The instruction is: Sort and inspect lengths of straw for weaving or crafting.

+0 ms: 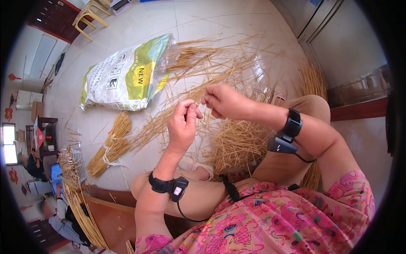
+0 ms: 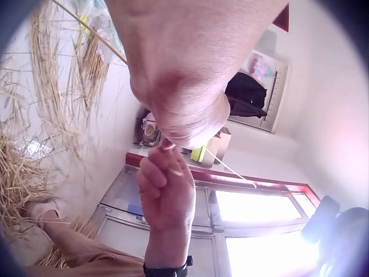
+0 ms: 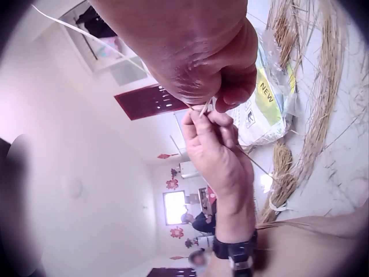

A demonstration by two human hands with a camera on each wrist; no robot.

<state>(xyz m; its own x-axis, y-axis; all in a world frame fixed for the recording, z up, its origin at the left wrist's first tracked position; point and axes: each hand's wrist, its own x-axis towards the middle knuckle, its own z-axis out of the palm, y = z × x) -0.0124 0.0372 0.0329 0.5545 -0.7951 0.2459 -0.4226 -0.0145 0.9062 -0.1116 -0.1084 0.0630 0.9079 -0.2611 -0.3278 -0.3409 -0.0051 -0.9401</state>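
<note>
Both hands are raised close together above the floor. The left hand (image 1: 182,127) pinches thin straw between thumb and curled fingers; in the right wrist view that straw (image 3: 205,108) shows as pale short pieces at the left hand's (image 3: 216,158) fingertips. Beside it the right hand (image 1: 228,103) has its fingers curled at the same straw. A long pale strand (image 3: 92,37) runs out from the right hand (image 3: 196,63) in the right wrist view. In the left wrist view a thin stalk (image 2: 92,32) extends from the left hand (image 2: 179,75). The exact crossing of the strands is partly hidden by the fingers.
A white and green bag (image 1: 122,76) lies on the floor with stalks at its mouth. Loose straw (image 1: 237,146) is heaped by the feet, and a tied bundle (image 1: 111,144) lies left. A wooden bench (image 1: 114,216) stands lower left; people sit beyond it.
</note>
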